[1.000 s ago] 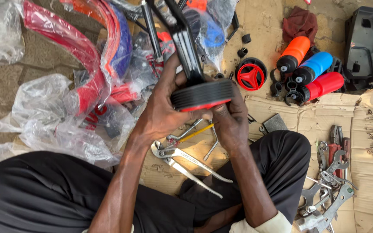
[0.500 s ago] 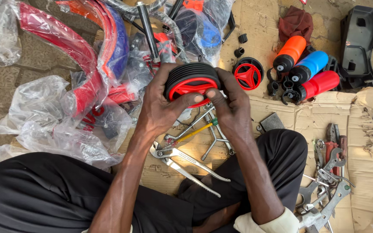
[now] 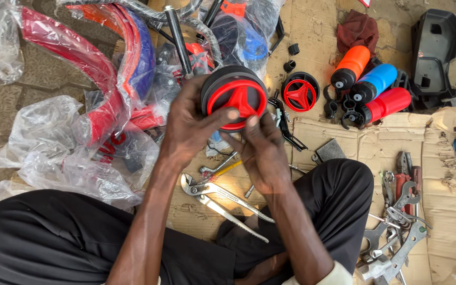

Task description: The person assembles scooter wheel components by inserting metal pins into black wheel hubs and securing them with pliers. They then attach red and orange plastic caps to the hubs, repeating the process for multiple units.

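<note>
You've got the small wheel (image 3: 234,97) up in both hands, red hub facing you, black tyre around it. Your left hand (image 3: 188,124) wraps its rim from nine o'clock, thumb pressed on the hub; your right hand (image 3: 262,150) grips from six o'clock, fingertips on the red spokes. At three o'clock of it a second wheel (image 3: 300,95) lies flat on the cardboard (image 3: 344,132), three bottles (image 3: 370,87) just beyond. Pliers (image 3: 222,203) lie at six o'clock, below your wrists.

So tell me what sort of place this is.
Probably an informal ground-level bicycle assembly spot: both hands hold a small red wheel, with wrenches on flattened cardboard and plastic-wrapped mudguards nearby.
</note>
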